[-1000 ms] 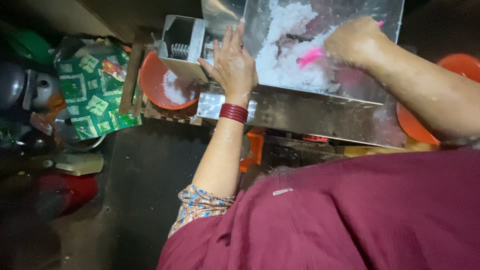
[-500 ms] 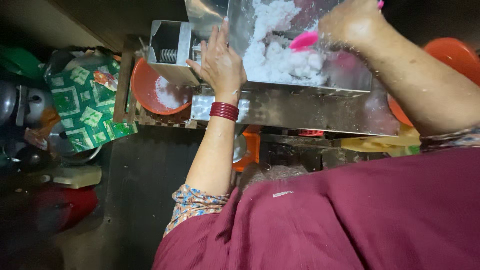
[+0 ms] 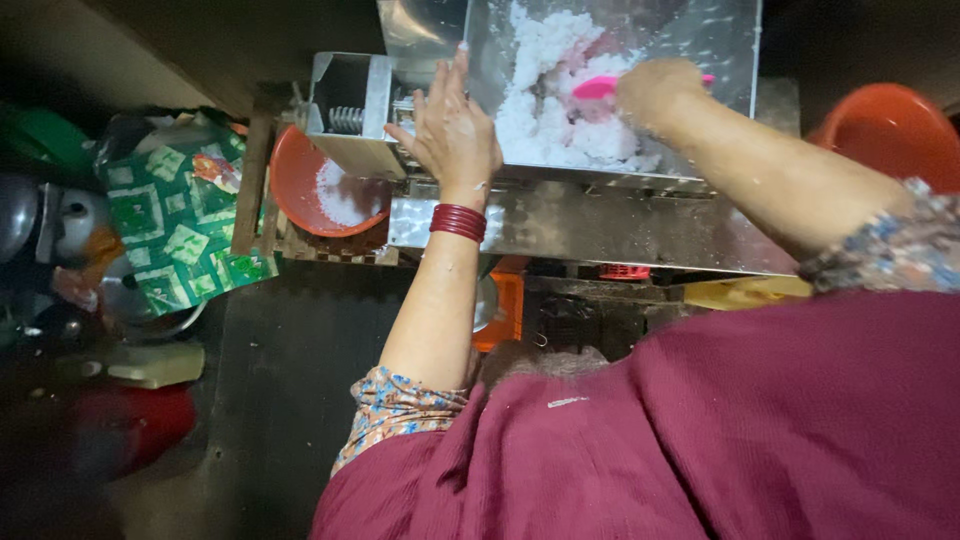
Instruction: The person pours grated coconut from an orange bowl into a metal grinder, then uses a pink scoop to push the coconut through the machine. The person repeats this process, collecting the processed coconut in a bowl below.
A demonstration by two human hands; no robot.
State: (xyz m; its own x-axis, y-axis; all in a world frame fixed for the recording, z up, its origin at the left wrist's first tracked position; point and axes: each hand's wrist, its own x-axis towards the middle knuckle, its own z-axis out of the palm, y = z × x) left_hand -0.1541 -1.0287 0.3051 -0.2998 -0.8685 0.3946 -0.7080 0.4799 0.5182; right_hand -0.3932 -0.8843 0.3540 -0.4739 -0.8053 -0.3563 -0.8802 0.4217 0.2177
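— Looking down over the maroon garment [image 3: 720,430], what is each hand doing at that steel hopper [image 3: 730,60]?

— Left hand [image 3: 452,135] lies flat, fingers spread and released, palm pressed against the hopper's near wall just above the machine's steel body [image 3: 600,225]. It grips nothing; I judge it is there to brace the person while leaning in. Red bangles [image 3: 458,221] sit at that wrist.

— And the other?

— Right hand [image 3: 655,92] is inside the hopper, clenched around a pink tool [image 3: 597,87], likely a scoop or spatula; only its pink end shows, poking out on the thumb side and a sliver past the knuckles. It rests on the wet white mash [image 3: 545,115], which is heaped toward the hopper's left side, near the opening that seems to feed the machine.

— Why heaped there?

— Probably because the tool pushes it toward the screw. A coiled spring or auger [image 3: 345,119] shows in the open metal chute [image 3: 350,110] to the left.

— Where does it come out?

— An orange basin [image 3: 300,175] sits just under that chute, holding a small patch of white paste [image 3: 342,195], so it is placed to catch the output. A second orange tub [image 3: 890,130] stands at the far right, well apart, its contents hidden.

— Anything else nearby?

— A green patterned bag [image 3: 180,230] lies on the left among dim kitchen vessels; I cannot tell what those are.
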